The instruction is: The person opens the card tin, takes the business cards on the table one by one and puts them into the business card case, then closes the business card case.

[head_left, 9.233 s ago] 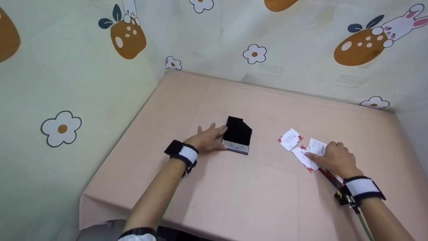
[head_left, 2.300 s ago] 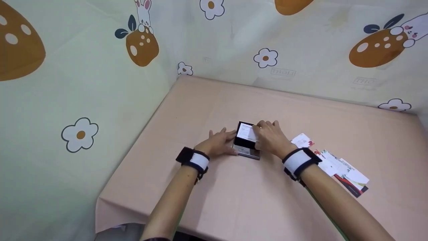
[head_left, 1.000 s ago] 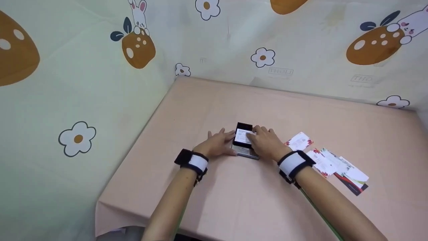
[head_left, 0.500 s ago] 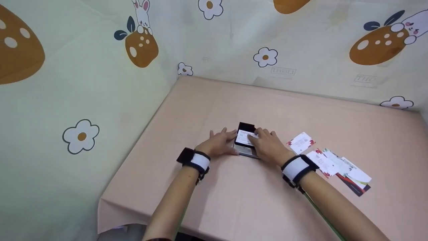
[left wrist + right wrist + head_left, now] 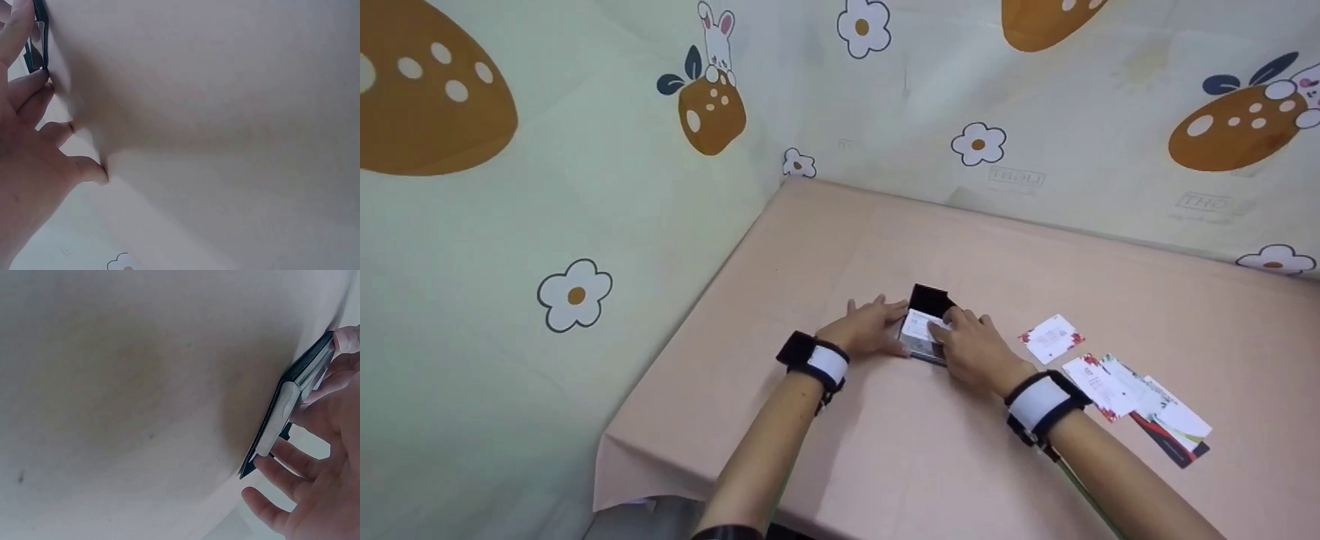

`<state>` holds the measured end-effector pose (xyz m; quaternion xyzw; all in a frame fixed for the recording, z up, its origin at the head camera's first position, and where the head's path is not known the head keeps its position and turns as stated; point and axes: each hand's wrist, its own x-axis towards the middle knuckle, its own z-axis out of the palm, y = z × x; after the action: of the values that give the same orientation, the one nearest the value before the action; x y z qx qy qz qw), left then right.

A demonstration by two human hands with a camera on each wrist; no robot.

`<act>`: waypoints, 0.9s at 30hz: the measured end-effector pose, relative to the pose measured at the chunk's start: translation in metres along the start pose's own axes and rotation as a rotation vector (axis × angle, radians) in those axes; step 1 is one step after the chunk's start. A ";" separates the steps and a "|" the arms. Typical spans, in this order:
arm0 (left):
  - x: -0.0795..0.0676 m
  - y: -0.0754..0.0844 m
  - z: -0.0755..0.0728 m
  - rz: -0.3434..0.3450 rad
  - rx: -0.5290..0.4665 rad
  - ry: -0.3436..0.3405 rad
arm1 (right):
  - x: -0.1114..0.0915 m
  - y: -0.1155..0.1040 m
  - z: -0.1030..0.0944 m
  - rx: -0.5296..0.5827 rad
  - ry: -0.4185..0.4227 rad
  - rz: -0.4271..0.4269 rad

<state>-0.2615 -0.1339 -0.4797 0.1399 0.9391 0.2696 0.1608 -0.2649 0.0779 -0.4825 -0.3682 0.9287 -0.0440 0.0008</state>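
Note:
A business card holder (image 5: 930, 300) lies on the table, its black flap laid back and its metal pocket on the near side. My left hand (image 5: 866, 330) holds its left edge, thumb at the near corner and index finger farther up. Over the black lining lies a white business card (image 5: 917, 322), its near edge at the metal pocket. The right hand (image 5: 979, 349) has its thumb on this card and its other fingers along the holder's right side. In the right wrist view the holder (image 5: 306, 368) shows from the side, with several right fingers (image 5: 281, 475) at its end.
To the right lie a white card with red corners (image 5: 1051, 339), a similar card (image 5: 1099, 386) and a pile of white cards (image 5: 1174, 412) over a dark red-and-black one (image 5: 1174, 446). A pink cloth (image 5: 847, 442) covers the table; patterned walls stand behind and left.
The right hand went from the loose cards to the holder, bringing a white card. Since then the card has slid toward the near metal pocket. The left hand has stayed at the holder's left edge.

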 end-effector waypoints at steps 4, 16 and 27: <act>0.001 0.003 0.003 0.015 0.009 -0.016 | -0.007 -0.001 0.002 0.018 -0.005 0.013; 0.001 0.001 -0.001 0.013 -0.016 0.008 | -0.008 -0.007 0.003 0.014 0.071 -0.060; 0.003 -0.003 0.001 0.058 -0.013 0.007 | -0.010 -0.008 0.003 0.030 0.043 -0.046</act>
<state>-0.2647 -0.1346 -0.4830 0.1652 0.9334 0.2807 0.1507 -0.2525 0.0785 -0.4849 -0.3886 0.9189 -0.0657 -0.0145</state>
